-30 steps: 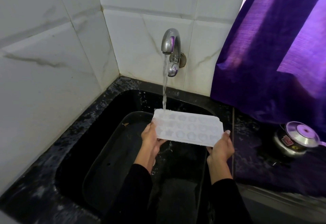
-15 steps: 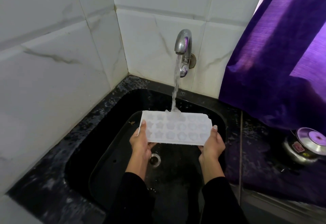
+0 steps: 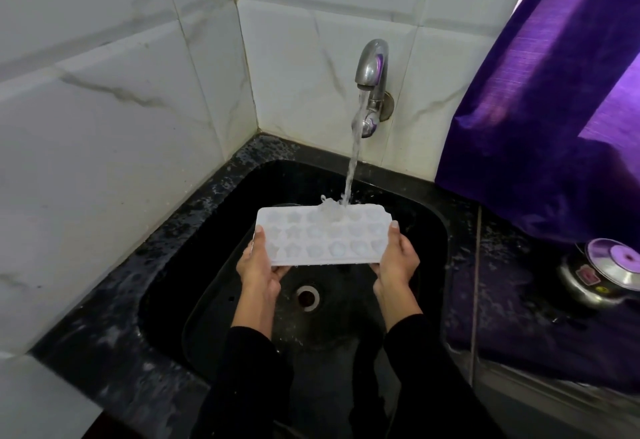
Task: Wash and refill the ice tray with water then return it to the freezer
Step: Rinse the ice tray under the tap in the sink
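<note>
head | both hands grip ice tray [image 3: 322, 236] ends | stream [image 3: 352, 161] now mid-tray, was left corner

1. I am getting soft daylight coming in from the upper right, glowing through the purple curtain [image 3: 554, 99]
2. The white wall tiles [image 3: 121, 120] are reading bright, while the black sink [image 3: 194, 265] is sinking into deep shadow with little detail
3. The tap [image 3: 372, 68] and the steel pot lid [image 3: 616, 265] are catching purple-tinted glare
4. Tile lines are bowing toward the edges from the wide lens
5. The falling water [image 3: 351, 168] is smearing slightly, and the corners are looking soft
</note>
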The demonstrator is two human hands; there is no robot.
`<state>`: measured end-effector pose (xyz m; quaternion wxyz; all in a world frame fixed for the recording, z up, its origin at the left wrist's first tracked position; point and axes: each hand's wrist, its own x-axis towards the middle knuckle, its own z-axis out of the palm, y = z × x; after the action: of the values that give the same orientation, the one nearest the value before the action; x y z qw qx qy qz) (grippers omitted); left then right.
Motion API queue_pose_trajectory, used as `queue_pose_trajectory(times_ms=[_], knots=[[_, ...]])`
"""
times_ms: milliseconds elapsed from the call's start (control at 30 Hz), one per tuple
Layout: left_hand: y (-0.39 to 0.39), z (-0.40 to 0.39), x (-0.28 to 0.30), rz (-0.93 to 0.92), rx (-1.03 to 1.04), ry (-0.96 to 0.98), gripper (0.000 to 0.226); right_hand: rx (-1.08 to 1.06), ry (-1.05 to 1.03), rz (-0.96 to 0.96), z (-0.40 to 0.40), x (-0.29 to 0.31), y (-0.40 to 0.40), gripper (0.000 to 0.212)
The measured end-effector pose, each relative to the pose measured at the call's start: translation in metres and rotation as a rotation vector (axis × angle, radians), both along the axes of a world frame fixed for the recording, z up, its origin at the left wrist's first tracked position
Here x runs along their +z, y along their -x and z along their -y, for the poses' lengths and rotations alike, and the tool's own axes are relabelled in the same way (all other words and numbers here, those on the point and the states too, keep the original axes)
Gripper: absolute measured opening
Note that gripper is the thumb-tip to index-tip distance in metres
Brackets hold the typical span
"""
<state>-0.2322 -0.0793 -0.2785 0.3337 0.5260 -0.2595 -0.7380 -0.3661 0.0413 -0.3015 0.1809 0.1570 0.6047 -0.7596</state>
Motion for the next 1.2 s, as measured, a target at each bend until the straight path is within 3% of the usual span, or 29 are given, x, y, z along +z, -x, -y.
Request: queue_pose_trajectory(times_ms=[400,700,933,1100,1200], knots=[[-0.023,0.02,0.002,-0.008,0.076,0.017,0.021,0.114,-0.026,0.017,0.033,-0.002,-0.009,0.011],[-0.03,0.042,0.006,-0.053,0.042,0.009,0.043,0.159,-0.029,0.007,0.06,0.014,-0.004,0.004],[-0.01,0.047,0.013,-0.052,-0.001,0.078,0.023,0.143,-0.097,-0.042,0.064,0.024,0.01,0.014],[0.013,0.04,0.01,-0.069,0.001,0.058,0.027,0.123,-0.243,-0.101,0.054,0.026,0.032,0.028],[0.025,0.035,0.006,-0.07,-0.006,0.041,0.024,0.238,-0.576,-0.235,0.044,0.041,0.046,0.039]])
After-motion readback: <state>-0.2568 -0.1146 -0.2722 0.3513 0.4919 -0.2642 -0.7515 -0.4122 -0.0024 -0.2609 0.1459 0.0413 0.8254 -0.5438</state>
